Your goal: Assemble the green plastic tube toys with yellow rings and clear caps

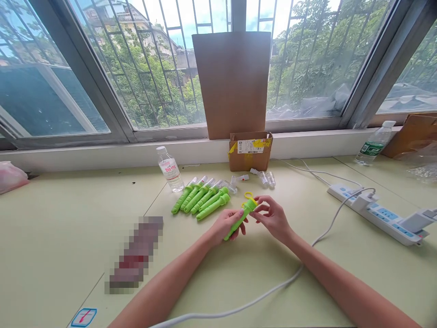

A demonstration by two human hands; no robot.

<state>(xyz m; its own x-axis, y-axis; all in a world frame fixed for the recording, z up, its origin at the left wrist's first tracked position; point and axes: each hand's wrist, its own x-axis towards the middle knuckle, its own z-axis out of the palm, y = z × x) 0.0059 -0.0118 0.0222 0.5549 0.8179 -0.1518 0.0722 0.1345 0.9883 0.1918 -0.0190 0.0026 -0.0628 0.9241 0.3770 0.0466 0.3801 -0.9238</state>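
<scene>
My left hand is wrapped round a green ribbed plastic tube, held at a slant above the table with its threaded mouth toward the upper right. A yellow ringed piece, like a bubble wand, sits at that mouth. The fingers of my right hand pinch its right side, and their tips partly hide it. Left of my hands lie several more green tubes in a slanting row, most with clear tops. Behind them are small clear plastic caps and clear cylinders.
A water bottle stands behind the tubes, beside a small open carton. To the right lie a white power strip and another bottle. A white cable passes under my right forearm. A blurred patch covers something at left.
</scene>
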